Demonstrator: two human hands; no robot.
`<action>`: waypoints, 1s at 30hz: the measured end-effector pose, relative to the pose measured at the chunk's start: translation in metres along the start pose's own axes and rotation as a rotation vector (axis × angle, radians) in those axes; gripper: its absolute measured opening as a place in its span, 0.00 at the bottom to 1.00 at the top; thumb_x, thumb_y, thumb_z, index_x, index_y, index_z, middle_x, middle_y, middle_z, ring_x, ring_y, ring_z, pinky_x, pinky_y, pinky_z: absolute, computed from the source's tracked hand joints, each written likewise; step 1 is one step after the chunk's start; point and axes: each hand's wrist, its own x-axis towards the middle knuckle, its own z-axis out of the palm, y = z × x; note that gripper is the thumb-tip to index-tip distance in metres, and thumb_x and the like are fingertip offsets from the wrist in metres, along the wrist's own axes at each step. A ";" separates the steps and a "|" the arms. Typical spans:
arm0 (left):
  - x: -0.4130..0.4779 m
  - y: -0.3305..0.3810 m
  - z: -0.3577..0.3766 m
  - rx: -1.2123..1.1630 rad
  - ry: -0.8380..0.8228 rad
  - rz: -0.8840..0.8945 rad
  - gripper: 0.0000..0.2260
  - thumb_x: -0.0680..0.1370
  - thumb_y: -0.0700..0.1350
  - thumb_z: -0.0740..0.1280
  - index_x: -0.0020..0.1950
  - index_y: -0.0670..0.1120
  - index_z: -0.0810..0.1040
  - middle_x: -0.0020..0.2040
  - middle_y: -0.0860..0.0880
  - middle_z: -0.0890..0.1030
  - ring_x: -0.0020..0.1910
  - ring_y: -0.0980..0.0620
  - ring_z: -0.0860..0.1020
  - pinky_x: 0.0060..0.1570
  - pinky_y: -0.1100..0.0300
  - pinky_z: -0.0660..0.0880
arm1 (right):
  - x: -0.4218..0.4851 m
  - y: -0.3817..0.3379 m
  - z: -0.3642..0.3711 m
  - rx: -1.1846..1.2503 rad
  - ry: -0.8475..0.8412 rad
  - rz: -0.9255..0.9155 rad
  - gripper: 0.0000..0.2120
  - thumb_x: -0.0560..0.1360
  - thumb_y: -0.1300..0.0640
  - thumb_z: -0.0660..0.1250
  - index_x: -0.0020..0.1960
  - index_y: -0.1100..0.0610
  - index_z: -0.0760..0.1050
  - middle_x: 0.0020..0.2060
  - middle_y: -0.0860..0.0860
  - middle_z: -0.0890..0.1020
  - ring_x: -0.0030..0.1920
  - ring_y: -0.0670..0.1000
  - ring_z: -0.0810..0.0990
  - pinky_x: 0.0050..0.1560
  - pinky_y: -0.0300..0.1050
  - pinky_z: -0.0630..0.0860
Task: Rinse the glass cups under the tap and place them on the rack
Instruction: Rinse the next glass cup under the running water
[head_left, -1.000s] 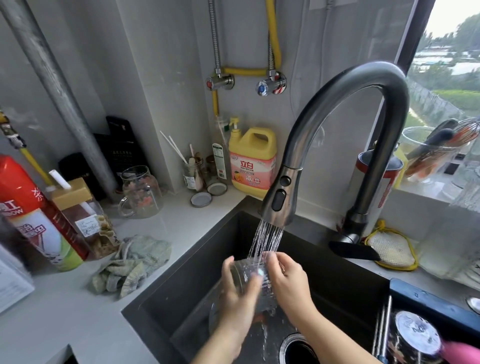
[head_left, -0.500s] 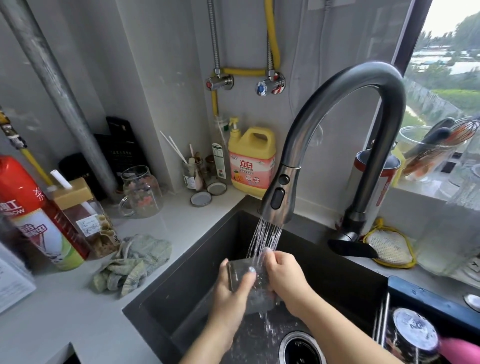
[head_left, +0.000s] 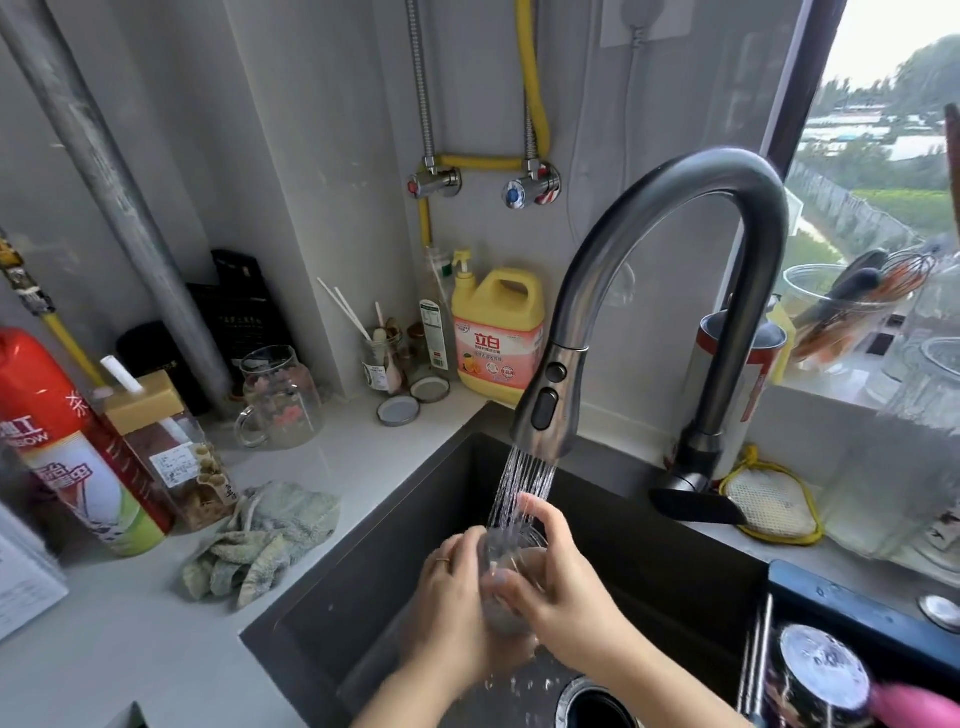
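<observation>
We hold the glass cup (head_left: 511, 553) over the sink (head_left: 415, 519), left hand (head_left: 448, 592) and right hand (head_left: 566, 592) curled round it, tap (head_left: 545, 405) spray striking its top.

The detergent jug (head_left: 497, 332) is yellow (its label pink); the spray can (head_left: 57, 447) red, white and green; the tap (head_left: 584, 291) dark grey; the cloth (head_left: 265, 535) pale green.

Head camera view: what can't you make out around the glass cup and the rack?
- Clear glass cup: head view, left hand and right hand wrap it, spray blurs it; inside unreadable.
- Dark blue rack: head view, cut off by the bottom-right edge; blurred round item there unidentifiable.
- Round metal drain: head view, cropped by bottom edge.
</observation>
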 end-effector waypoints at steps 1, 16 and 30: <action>0.002 -0.002 -0.008 -0.042 -0.005 -0.019 0.36 0.54 0.59 0.71 0.60 0.60 0.65 0.59 0.58 0.73 0.59 0.55 0.73 0.53 0.61 0.73 | -0.002 0.002 -0.006 -0.096 -0.049 -0.048 0.26 0.73 0.57 0.66 0.66 0.47 0.57 0.37 0.46 0.82 0.40 0.44 0.78 0.50 0.43 0.73; 0.012 -0.007 -0.044 -0.125 -0.194 0.064 0.29 0.48 0.56 0.74 0.47 0.63 0.71 0.44 0.61 0.80 0.44 0.66 0.78 0.46 0.62 0.79 | 0.015 -0.011 -0.032 -0.196 -0.548 0.058 0.10 0.69 0.69 0.66 0.49 0.64 0.79 0.39 0.55 0.83 0.39 0.47 0.79 0.44 0.41 0.76; 0.029 0.006 -0.070 -0.304 -0.433 0.072 0.31 0.51 0.46 0.78 0.52 0.53 0.75 0.48 0.52 0.83 0.49 0.57 0.82 0.52 0.57 0.79 | 0.048 -0.019 -0.053 -1.084 -0.595 -0.689 0.11 0.74 0.57 0.64 0.54 0.54 0.80 0.59 0.48 0.81 0.65 0.48 0.74 0.71 0.57 0.61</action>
